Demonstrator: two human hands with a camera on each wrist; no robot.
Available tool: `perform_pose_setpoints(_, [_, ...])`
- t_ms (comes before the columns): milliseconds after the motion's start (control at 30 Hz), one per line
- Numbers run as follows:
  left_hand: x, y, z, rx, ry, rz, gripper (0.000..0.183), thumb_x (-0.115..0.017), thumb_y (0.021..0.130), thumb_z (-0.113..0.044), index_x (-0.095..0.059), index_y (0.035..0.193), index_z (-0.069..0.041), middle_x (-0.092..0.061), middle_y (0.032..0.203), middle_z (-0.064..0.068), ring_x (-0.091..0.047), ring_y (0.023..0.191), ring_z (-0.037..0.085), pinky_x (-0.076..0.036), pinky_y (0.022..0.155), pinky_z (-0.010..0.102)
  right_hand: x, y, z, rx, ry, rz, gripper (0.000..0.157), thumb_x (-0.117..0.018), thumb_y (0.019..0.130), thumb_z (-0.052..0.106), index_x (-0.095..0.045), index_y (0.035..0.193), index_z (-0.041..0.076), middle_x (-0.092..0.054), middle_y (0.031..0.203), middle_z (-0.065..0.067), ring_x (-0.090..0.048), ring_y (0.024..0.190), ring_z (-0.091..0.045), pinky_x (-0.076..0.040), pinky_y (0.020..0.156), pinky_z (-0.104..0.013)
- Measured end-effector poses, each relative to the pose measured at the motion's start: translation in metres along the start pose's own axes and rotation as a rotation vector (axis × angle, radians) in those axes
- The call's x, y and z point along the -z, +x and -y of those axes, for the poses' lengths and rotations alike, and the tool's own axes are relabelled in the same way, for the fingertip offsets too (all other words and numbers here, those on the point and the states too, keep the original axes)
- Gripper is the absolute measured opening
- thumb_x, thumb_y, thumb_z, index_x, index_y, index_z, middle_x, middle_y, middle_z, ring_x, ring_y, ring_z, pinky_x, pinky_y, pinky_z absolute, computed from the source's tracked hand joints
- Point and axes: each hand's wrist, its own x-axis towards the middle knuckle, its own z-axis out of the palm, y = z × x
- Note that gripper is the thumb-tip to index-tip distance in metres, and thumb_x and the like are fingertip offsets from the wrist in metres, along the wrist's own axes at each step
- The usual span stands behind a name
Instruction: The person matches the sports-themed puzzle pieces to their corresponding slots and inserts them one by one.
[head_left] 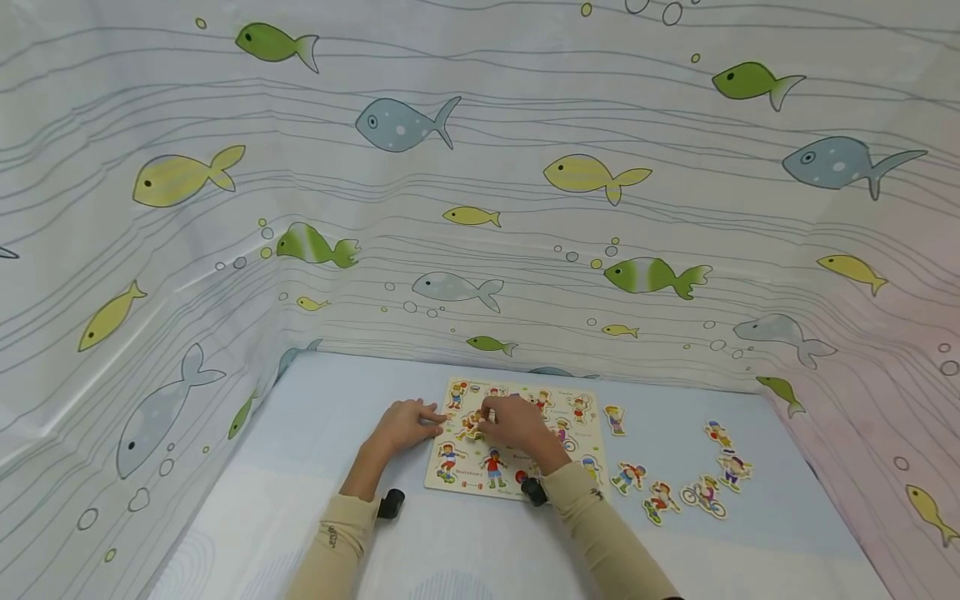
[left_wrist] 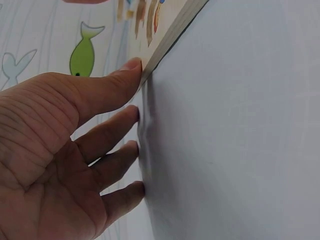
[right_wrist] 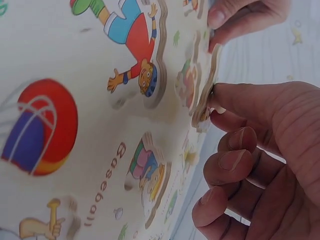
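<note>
A cream wooden puzzle board (head_left: 472,458) with pictures of children at sports lies flat on the table. My right hand (head_left: 517,429) is over its upper middle. Thumb and fingertip there pinch a thin wooden puzzle piece (right_wrist: 207,92), held on edge close over the board; its printed face is mostly turned away. At the board's left side, my left hand (head_left: 408,425) touches the edge with its thumb, the other fingers loosely spread on the table. Pieces seated in the board include a skateboarder (head_left: 447,461) and a child in a red shirt (head_left: 494,468).
Several loose puzzle pieces lie on the table right of the board, among them a batter (head_left: 615,419), a cyclist (head_left: 705,497) and a skateboarder (head_left: 661,502). Behind the pale blue table (head_left: 300,433) rises a fish-patterned sheet (head_left: 517,275), which also closes both sides.
</note>
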Motion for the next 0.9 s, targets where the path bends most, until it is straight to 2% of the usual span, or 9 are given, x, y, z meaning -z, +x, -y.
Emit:
perform_pose_setpoints(200, [-0.001,0.001,0.001,0.009,-0.005,0.007,0.023,-0.079,0.085,-0.023,-0.078,0.107,-0.017,-0.062,0.13,0.008,-0.043,0.135,0.038,-0.03,0.113,0.055,-0.005,0.004,0.004,-0.017,-0.001,-0.003,0.013,-0.067,0.094,0.034,-0.065,0.096,0.022,-0.053,0.067,0.008,-0.043,0.052,-0.01,-0.034,0.045,-0.027])
perform_pose_setpoints(467, [0.0,-0.001,0.001,0.004,-0.022,0.0,0.023,-0.079,0.085,-0.023,-0.078,0.107,-0.016,-0.063,0.129,0.009,-0.044,0.134,0.039,-0.03,0.113,0.055,-0.009,0.007,0.01,-0.01,0.009,-0.038,0.011,-0.069,0.092,0.027,-0.064,0.088,0.019,-0.054,0.069,0.007,-0.045,0.054,-0.011,-0.035,0.046,-0.026])
perform_pose_setpoints(900, [0.0,0.0,0.001,0.013,-0.025,-0.002,0.023,-0.079,0.085,-0.024,-0.078,0.106,-0.017,-0.063,0.129,0.009,-0.044,0.135,0.039,-0.028,0.114,0.055,-0.014,0.013,0.018,-0.062,-0.069,-0.02,0.012,-0.068,0.093,0.027,-0.062,0.085,0.019,-0.054,0.069,0.007,-0.05,0.058,-0.01,-0.04,0.048,-0.027])
